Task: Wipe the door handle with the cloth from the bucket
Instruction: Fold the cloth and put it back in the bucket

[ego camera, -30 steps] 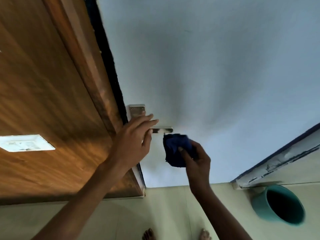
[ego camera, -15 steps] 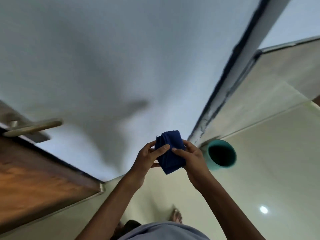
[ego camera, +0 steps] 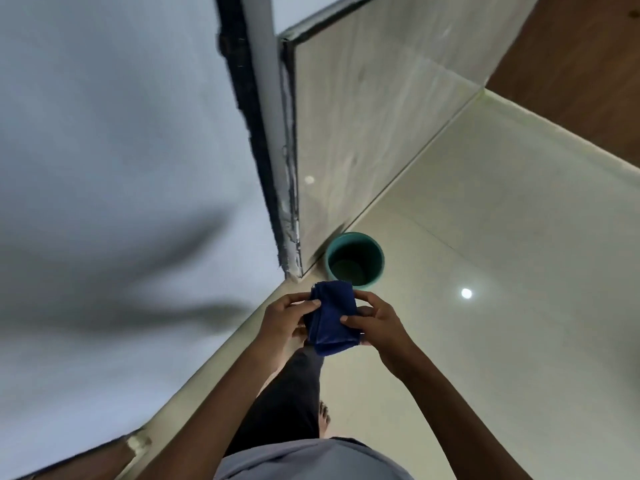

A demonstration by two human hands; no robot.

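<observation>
Pale glossy floor (ego camera: pixel 485 237) fills the right half of the view, bare and open from the person's feet out to a wooden panel (ego camera: pixel 571 57) at the upper right, with one small bright light reflection on the tiles. On the left stands a white door (ego camera: pixel 121 150) crossed by blurred arm shadows; its far vertical edge meets a dark, chipped frame (ego camera: pixel 273 150), and beyond that a beige tiled wall (ego camera: pixel 363 116) runs down to the floor. A teal bucket (ego camera: pixel 355 258) sits on the floor just beside the foot of that frame, close to the wall, its mouth open upward and its inside dark. Nearer the camera than the bucket and above the floor, both hands hold a folded blue cloth (ego camera: pixel 333 317) between them. Left hand (ego camera: pixel 284 320) curls round the cloth's left side, thumb laid across its top. Right hand (ego camera: pixel 377 323) grips the right side, thumb pressed on the upper face and fingers wrapped beneath. The cloth touches neither bucket nor door. The handle is out of view. Below the hands a dark trouser leg (ego camera: pixel 287 403) and a bare foot (ego camera: pixel 323 419) stand near the door's bottom edge.
</observation>
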